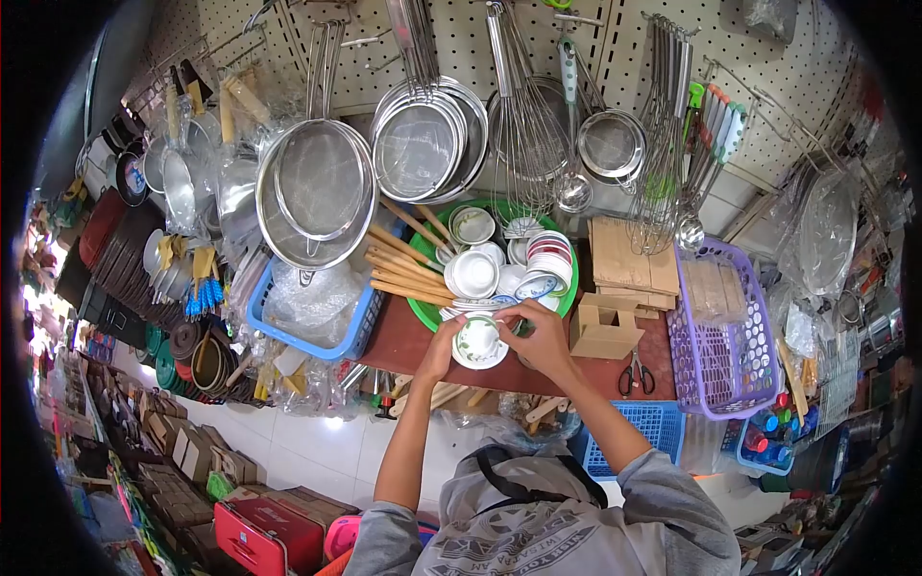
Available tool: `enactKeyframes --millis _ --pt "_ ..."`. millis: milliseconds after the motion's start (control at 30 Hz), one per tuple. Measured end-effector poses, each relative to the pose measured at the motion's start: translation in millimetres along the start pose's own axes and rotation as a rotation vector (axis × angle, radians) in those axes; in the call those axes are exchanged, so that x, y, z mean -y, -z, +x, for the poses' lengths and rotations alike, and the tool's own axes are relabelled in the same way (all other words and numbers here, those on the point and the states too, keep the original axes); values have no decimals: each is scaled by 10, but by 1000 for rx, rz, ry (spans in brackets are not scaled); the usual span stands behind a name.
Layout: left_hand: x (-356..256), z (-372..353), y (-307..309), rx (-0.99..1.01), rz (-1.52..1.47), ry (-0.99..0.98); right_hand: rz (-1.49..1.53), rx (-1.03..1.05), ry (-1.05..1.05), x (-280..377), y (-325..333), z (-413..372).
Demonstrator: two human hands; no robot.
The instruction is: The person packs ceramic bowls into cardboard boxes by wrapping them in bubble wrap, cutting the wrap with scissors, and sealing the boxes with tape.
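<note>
Both hands are closed around one small white bowl (478,341) with a green print, just below the middle of the frame. The left hand (440,348) cups its left side from beneath. The right hand (540,338) curls its fingers over the upper right rim. The bowl sits between them, above the front of the brown shelf (403,348) and just beside the near rim of the green basin (423,312).

A pegboard wall (615,58) fills the top of the frame, hung with a large mesh strainer (317,187) at upper left and wire whisks (523,125) in the upper middle. On the right stands a purple basket (715,384); on the left is a blue basket (259,312) stuffed with plastic wrap. The basin holds more white dishes (475,274), with wooden handles (408,274) lying across its left side. A cardboard box (605,331) stands just right of the right hand, and scissors (632,374) lie below it on the shelf.

The bowl looks glazed and slick, so the grip seems best kept as it is: one palm under the weight, the other steadying the rim, not a pinch at the edge. The stacked dishes are close by, so I would keep the bowl level and over the shelf, and turn it slowly to avoid a knock against the basin rim.
</note>
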State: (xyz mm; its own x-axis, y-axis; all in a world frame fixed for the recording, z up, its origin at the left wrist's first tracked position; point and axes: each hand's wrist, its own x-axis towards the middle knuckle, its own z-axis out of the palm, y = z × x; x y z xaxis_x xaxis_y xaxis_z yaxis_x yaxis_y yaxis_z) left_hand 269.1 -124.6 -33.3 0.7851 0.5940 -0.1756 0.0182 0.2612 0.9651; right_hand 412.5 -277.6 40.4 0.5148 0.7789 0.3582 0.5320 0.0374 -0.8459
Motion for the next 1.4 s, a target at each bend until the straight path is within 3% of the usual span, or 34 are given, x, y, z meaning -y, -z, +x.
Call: enactKeyframes --millis 133,233,333,367,467,600,633,733,900,1033,1167,1400 --pt "-470 -238 -185 76 157 -28 -17 61 43 56 11 -51" --pt "-368 -267 -226 3 49 140 48 93 167 -43 20 -89" --pt "-272 -231 -387 259 23 -14 61 146 127 -74 188 -170" --pt "-234 -240 -464 254 36 5 160 159 -6 -60 264 -232" --pt "-302 -201 -743 305 48 -25 252 143 -142 -173 562 -343" --pt "-263 -46 -1157 380 -87 41 53 -52 -172 -456 1048 -494" --pt "-230 6 -1257 416 -58 29 83 -141 -283 -375 1156 -519" --pt "-155 201 -1530 515 35 -20 -97 -219 -234 -571 1526 -576" --pt "152 549 -1867 433 31 -1 -361 -240 -94 -872 1832 -649" --pt "108 572 -2051 352 207 50 -443 -28 -471 -991 1915 -673" --pt "274 665 -2024 348 276 128 -520 44 -297 -1237 1878 -762" --pt "383 515 -2009 295 123 165 -560 170 -255 -1320 1841 -788"
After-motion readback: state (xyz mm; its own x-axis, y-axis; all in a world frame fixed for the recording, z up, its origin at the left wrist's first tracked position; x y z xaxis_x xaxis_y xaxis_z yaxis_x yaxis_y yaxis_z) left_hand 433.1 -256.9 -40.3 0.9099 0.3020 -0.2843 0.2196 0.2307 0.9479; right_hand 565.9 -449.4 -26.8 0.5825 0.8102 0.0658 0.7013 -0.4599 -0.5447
